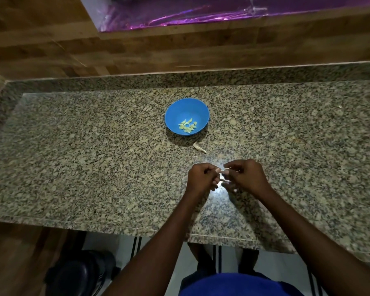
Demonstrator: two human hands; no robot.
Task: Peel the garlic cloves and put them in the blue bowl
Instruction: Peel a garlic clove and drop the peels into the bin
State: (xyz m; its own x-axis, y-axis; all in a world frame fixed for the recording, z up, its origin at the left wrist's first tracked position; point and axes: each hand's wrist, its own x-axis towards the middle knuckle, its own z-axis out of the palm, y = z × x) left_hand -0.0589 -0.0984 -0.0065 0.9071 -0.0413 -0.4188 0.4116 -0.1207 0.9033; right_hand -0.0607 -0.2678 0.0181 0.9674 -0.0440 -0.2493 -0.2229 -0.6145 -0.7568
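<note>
Garlic peeling at a granite countertop (94,146): two hands, one clove, one bowl.

We hold our left hand (202,177) and right hand (247,176) close together above the near counter, fingers curled, both pinching a small garlic clove (221,171) between the fingertips; it is largely hidden. Blue bowl (187,116) sits beyond the hands, holding a heap of peeled cloves (188,125). A scrap of garlic skin (199,147) lies between bowl and hands.
</note>
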